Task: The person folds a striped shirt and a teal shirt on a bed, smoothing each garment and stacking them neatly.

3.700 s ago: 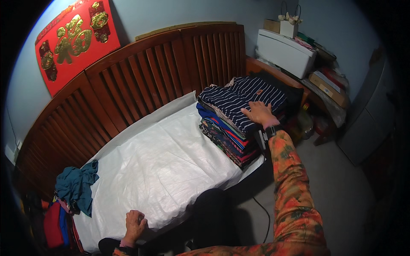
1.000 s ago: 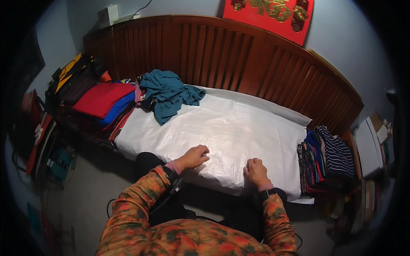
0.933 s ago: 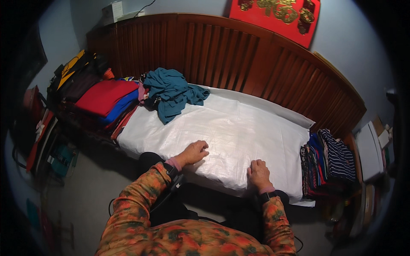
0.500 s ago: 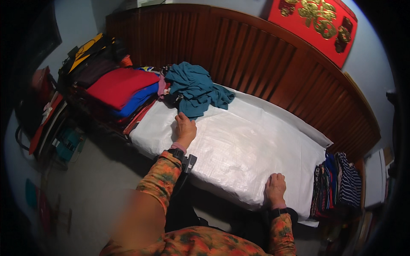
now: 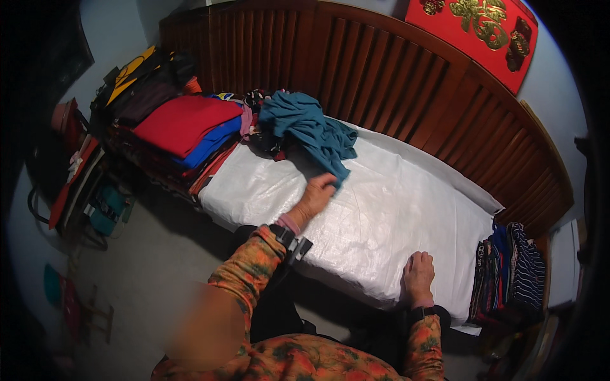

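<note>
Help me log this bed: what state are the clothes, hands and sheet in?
Teal garment: crumpled
Left hand: pinching the teal garment's corner
Right hand: fingers loosely bent over the white sheet
White sheet: spread, slightly creased
Red garment: folded, above the blue garment
Blue garment: folded
Striped garment: folded, stacked

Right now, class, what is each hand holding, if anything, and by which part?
The left hand holds the crumpled teal garment by its near end, pinched in the fingers; the right hand holds nothing.
</note>
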`<move>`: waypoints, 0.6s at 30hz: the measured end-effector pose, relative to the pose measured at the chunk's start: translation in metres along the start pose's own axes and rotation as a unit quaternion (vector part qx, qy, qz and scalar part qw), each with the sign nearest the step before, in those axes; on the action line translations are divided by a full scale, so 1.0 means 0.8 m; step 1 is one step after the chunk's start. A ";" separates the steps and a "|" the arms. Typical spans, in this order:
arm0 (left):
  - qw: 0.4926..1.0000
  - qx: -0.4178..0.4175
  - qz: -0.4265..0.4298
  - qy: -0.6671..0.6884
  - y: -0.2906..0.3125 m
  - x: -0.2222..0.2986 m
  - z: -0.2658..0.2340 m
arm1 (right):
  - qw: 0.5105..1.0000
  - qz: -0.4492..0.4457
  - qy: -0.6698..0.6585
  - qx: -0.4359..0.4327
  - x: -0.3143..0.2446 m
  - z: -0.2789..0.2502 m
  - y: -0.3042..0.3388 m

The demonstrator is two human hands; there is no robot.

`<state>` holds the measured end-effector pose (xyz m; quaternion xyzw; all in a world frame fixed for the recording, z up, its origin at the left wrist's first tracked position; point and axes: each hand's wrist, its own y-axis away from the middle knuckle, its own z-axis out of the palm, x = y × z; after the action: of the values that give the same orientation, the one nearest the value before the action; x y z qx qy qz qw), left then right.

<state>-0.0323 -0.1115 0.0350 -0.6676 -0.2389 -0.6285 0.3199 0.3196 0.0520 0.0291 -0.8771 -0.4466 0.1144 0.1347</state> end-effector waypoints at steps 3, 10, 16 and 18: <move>0.964 -0.248 0.089 0.045 0.054 0.020 0.058 | 1.000 0.005 -0.007 -0.001 -0.002 -0.002 -0.002; 0.715 -0.691 -0.090 -0.054 0.140 0.047 0.108 | 1.000 -0.008 -0.013 0.006 -0.001 -0.009 0.001; 0.941 -0.329 -0.024 -0.073 0.096 0.061 0.072 | 1.000 0.001 -0.026 -0.003 0.001 -0.009 -0.003; 0.974 -0.132 0.087 -0.165 0.083 0.059 0.061 | 0.999 0.010 -0.037 -0.017 0.000 -0.015 -0.007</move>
<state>0.0534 -0.1248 0.0733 -0.8162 -0.1447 -0.5059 0.2387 0.3191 0.0536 0.0421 -0.8791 -0.4438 0.1405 0.1024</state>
